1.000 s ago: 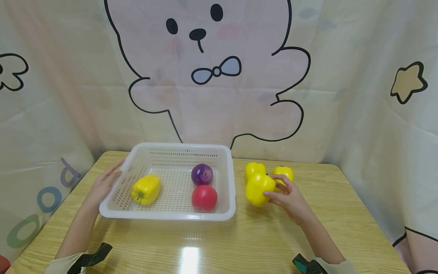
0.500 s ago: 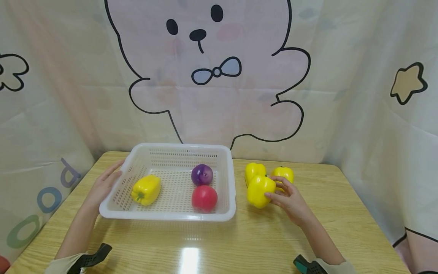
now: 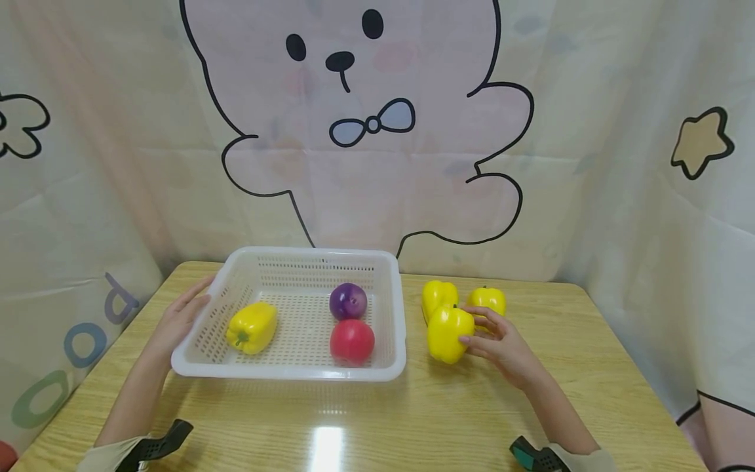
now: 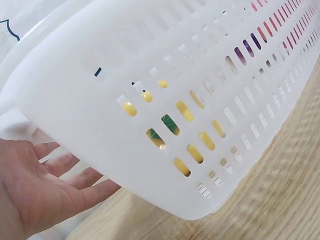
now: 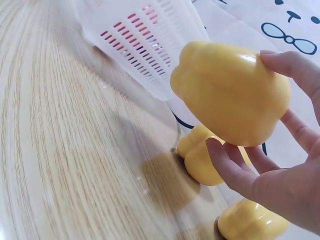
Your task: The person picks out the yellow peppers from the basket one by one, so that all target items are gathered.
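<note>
My right hand (image 3: 501, 344) holds a yellow bell pepper (image 3: 446, 335) by its side, thumb and fingertips around it. In the right wrist view this bell pepper (image 5: 230, 92) is tilted and looks raised off the table. Two more yellow bell peppers, one on the left (image 3: 439, 295) and one on the right (image 3: 487, 300), lie just behind it. My left hand (image 3: 179, 321) rests against the left side of a white perforated basket (image 3: 295, 372), its fingers extended along the wall in the left wrist view. Inside are a yellow bell pepper (image 3: 252, 328), a purple onion (image 3: 348, 301) and a red tomato-like fruit (image 3: 352, 341).
The basket stands on a light wooden table (image 3: 253, 426), left of the loose peppers. A printed curtain (image 3: 377, 196) hangs behind the table's back edge and along both sides. A bright reflection lies on the tabletop near the front.
The pepper in my right hand has come slightly toward me and turned more upright. My left hand and the basket have stayed in place.
</note>
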Demonstrator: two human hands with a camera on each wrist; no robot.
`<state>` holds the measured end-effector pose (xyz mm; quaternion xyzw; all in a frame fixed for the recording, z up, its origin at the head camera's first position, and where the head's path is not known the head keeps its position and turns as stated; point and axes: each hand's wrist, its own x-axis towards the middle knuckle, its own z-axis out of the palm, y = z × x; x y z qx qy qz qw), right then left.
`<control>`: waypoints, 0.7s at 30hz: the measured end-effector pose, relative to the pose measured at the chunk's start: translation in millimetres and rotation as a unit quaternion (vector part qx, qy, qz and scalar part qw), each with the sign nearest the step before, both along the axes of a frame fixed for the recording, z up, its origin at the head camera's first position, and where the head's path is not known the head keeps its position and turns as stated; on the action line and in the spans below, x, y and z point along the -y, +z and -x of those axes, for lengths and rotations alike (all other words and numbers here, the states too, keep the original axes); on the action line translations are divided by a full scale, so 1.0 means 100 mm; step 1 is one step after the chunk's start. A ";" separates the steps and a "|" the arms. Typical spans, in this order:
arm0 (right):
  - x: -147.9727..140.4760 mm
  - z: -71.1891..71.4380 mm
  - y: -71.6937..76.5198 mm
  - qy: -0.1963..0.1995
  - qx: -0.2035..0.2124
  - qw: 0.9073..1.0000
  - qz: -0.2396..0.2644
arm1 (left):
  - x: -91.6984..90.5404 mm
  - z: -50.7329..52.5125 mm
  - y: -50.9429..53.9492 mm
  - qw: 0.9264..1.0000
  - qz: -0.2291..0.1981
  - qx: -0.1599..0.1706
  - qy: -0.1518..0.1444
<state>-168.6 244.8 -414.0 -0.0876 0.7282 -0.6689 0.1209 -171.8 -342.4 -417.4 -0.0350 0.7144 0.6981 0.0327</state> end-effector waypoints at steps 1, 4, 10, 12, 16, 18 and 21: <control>-0.01 0.00 0.00 0.004 0.000 1.000 0.001 | 0.00 0.00 0.00 1.000 0.000 -0.001 0.000; -0.03 0.00 -0.02 0.016 -0.002 1.000 -0.001 | -0.01 -0.01 0.01 1.000 0.000 -0.004 -0.001; -0.06 0.01 -0.05 0.046 0.001 0.999 0.001 | -0.01 -0.01 0.02 1.000 0.005 -0.003 0.000; -0.06 0.02 -0.06 0.053 0.004 0.999 0.001 | -0.01 -0.01 0.02 1.000 0.008 -0.001 0.000; -0.06 0.03 -0.09 0.057 0.007 0.998 -0.007 | -0.02 -0.01 0.03 1.000 0.012 0.003 0.001; -0.06 0.04 -0.10 0.057 0.009 0.998 -0.011 | -0.02 -0.01 0.03 1.000 0.014 0.006 0.002; -0.06 0.04 -0.12 0.057 0.014 0.998 -0.015 | -0.02 -0.01 0.03 1.000 0.017 0.010 0.003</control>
